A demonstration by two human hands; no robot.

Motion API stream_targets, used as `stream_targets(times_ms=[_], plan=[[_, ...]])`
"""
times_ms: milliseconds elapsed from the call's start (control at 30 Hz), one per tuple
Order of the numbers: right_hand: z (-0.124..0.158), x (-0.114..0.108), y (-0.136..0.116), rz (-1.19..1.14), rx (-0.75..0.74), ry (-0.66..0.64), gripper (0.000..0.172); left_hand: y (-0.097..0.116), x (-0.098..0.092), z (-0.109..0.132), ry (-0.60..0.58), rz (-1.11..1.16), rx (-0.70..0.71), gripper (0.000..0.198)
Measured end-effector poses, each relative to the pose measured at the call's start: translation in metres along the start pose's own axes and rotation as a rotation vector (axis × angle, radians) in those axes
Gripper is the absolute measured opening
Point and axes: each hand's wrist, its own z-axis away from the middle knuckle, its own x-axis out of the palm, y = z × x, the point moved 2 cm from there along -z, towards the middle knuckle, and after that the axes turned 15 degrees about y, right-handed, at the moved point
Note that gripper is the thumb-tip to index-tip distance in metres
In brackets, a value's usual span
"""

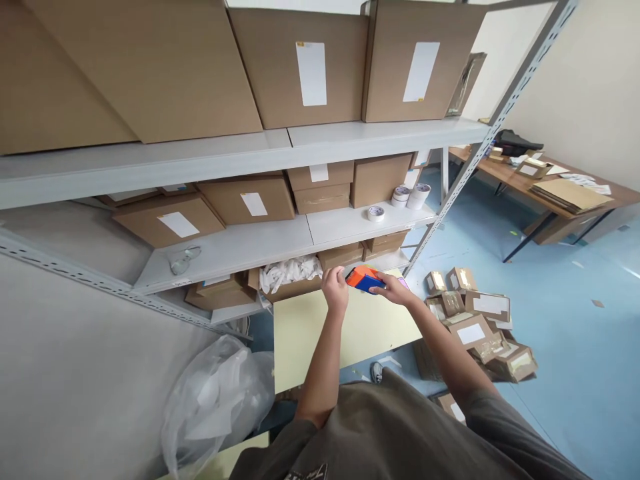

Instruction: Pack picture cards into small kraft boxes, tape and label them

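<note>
An orange-and-blue block-shaped object (364,279) is held up in front of me, above a pale yellow tabletop (303,340). My right hand (394,289) grips its right end, thumb and fingers on either side. My left hand (335,288) is closed at the object's dark left end, fingers curled and raised. Whatever lies between those left fingers is hidden or too small to name. Behind the right hand, a small pinkish-purple thing (403,283) shows partly over the table's far edge.
Grey metal shelving (210,160) with cardboard boxes (300,73) rises ahead. Tape rolls (376,213) and clear glasses (185,260) rest on its middle shelf. A plastic bag (220,393) stands at left. Small cartons (473,333) are heaped on the floor at right, before a brown desk (555,183).
</note>
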Motion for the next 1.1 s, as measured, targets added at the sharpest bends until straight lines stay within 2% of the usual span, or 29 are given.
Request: stream_targets(times_ms=[67, 133, 200, 267, 333, 400, 467, 533, 667, 800, 900, 967, 1100], plan=[[-0.012, -0.005, 0.009, 0.006, -0.026, -0.016, 0.039, -0.005, 0.008, -0.001, 0.003, -0.008, -0.057, 0.031], [-0.025, -0.009, 0.018, 0.012, -0.046, -0.034, 0.04, -0.005, 0.015, -0.005, -0.028, -0.022, -0.025, 0.028], [-0.041, -0.013, 0.026, 0.035, -0.08, -0.043, 0.039, -0.003, 0.021, -0.01, 0.001, -0.043, 0.011, 0.03], [-0.059, -0.015, 0.035, 0.092, -0.133, -0.017, 0.04, 0.0, 0.027, -0.016, 0.027, -0.05, -0.009, 0.035], [-0.083, -0.015, 0.044, 0.166, -0.196, 0.045, 0.043, 0.001, 0.034, -0.022, -0.011, -0.047, -0.03, 0.039], [-0.111, -0.014, 0.054, 0.231, -0.261, 0.105, 0.047, 0.0, 0.038, -0.026, -0.026, -0.05, -0.052, 0.059], [-0.144, -0.013, 0.064, 0.28, -0.297, 0.133, 0.048, -0.003, 0.035, -0.031, 0.059, -0.071, -0.106, 0.085], [-0.179, -0.011, 0.075, 0.321, -0.299, 0.128, 0.049, -0.008, 0.028, -0.034, 0.132, -0.106, -0.143, 0.091], [-0.244, 0.0, 0.09, 0.417, -0.261, 0.077, 0.049, -0.012, 0.016, -0.031, 0.064, -0.166, -0.131, 0.07], [-0.285, 0.02, 0.1, 0.496, -0.22, 0.019, 0.043, -0.011, 0.011, -0.011, 0.042, -0.205, -0.127, 0.055], [-0.296, 0.032, 0.108, 0.518, -0.227, -0.006, 0.036, -0.008, 0.009, 0.004, 0.024, -0.219, -0.14, 0.051], [-0.3, 0.034, 0.111, 0.516, -0.247, 0.021, 0.035, -0.007, 0.006, 0.009, 0.009, -0.226, -0.143, 0.049], [-0.297, 0.021, 0.1, 0.417, -0.259, 0.138, 0.047, -0.004, -0.004, 0.01, 0.053, -0.283, -0.115, 0.043]])
